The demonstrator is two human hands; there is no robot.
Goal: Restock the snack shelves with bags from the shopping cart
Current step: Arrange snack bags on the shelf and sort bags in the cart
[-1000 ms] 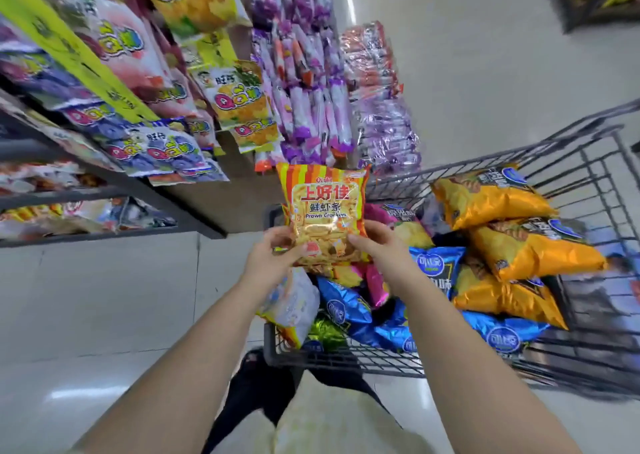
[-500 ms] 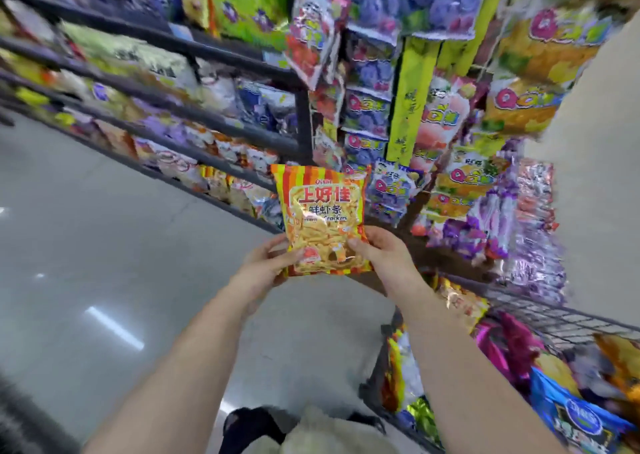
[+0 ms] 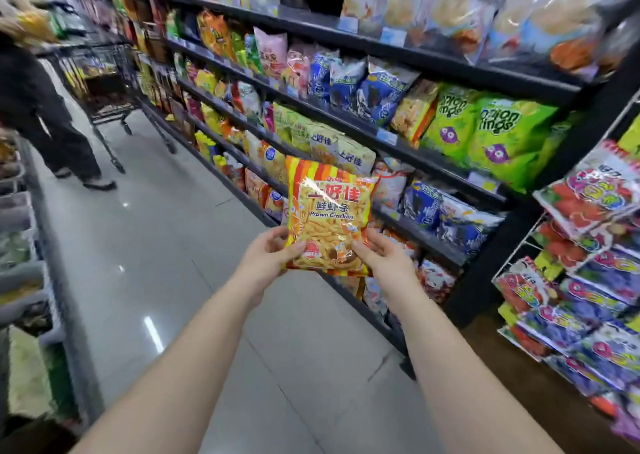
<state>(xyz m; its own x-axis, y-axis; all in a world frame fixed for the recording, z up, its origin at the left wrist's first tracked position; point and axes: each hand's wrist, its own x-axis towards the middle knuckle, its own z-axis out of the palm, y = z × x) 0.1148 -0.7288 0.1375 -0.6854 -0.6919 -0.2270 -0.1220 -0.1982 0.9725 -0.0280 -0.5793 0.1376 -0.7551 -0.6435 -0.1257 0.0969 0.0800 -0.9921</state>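
The far end of the aisle, in the upper left of the frame, is blurred: a person in dark clothes [image 3: 38, 107] is cut off by the left edge, next to a black cart [image 3: 104, 82] whose load is hard to make out. The fingers of both hands are hidden behind one yellow bag of prawn crackers [image 3: 327, 218], striped red and orange at its top, held upright at the centre of the frame in front of the snack shelves [image 3: 450, 65]. The left hand [image 3: 266, 261] pinches its lower left corner and the right hand [image 3: 384, 259] its lower right corner, each with the thumb on the front. At the right, two green bags marked onion rings [image 3: 450, 121] stand side by side on a shelf, and a wire rack [image 3: 509, 263] of candy bags runs off the right edge.
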